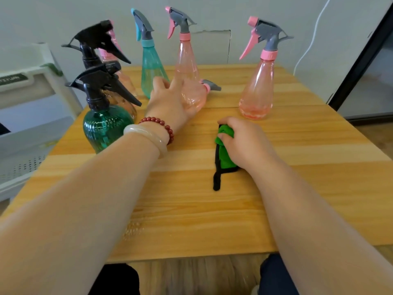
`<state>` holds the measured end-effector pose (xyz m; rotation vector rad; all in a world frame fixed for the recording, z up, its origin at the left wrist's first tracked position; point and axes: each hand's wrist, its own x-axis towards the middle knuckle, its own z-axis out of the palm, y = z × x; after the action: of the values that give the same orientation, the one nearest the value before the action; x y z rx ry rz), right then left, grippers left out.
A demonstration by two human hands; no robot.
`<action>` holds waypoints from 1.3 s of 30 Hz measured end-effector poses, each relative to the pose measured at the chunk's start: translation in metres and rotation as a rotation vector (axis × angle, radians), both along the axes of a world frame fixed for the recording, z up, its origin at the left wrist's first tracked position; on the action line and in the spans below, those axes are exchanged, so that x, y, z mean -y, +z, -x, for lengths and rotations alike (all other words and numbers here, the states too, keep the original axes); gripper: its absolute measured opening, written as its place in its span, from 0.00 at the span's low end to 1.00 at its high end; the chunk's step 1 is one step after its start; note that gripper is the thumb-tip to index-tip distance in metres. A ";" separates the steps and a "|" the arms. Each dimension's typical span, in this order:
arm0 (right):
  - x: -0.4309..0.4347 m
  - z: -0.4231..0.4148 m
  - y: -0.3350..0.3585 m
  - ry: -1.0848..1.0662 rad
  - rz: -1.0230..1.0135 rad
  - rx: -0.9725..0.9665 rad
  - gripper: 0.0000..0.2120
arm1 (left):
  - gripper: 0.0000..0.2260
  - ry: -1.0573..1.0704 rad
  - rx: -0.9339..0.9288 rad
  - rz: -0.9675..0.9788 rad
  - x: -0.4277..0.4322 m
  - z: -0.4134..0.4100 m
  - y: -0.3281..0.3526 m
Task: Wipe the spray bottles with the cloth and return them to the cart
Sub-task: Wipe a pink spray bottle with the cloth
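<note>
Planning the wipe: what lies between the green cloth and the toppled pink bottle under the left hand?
Only bare tabletop, seen in the head view.

On the table (pixel 191 209) bottles (pixel 258 86) stand at back and left, a lying bottle (pixel 197 100) among them, cloth (pixel 225 158) in front; cart (pixel 25 124) left.
</note>
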<state>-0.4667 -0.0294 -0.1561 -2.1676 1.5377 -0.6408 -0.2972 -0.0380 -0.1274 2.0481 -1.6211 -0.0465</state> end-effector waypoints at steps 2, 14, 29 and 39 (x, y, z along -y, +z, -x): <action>0.000 0.000 0.001 -0.009 -0.006 0.004 0.18 | 0.35 0.008 0.026 -0.001 -0.010 0.003 0.002; -0.003 0.002 0.002 -0.084 -0.041 0.018 0.17 | 0.26 0.045 0.076 -0.204 -0.039 0.015 0.022; 0.000 0.010 0.003 -0.189 -0.011 0.198 0.11 | 0.24 -0.119 -0.047 -0.344 -0.059 0.025 0.026; -0.004 0.011 0.004 -0.182 0.123 0.298 0.11 | 0.33 -0.096 -0.299 -0.194 -0.068 0.019 0.013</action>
<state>-0.4780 -0.0258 -0.1520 -1.9212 1.5761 -1.0904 -0.3164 0.0300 -0.1145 1.9870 -1.5730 -0.5373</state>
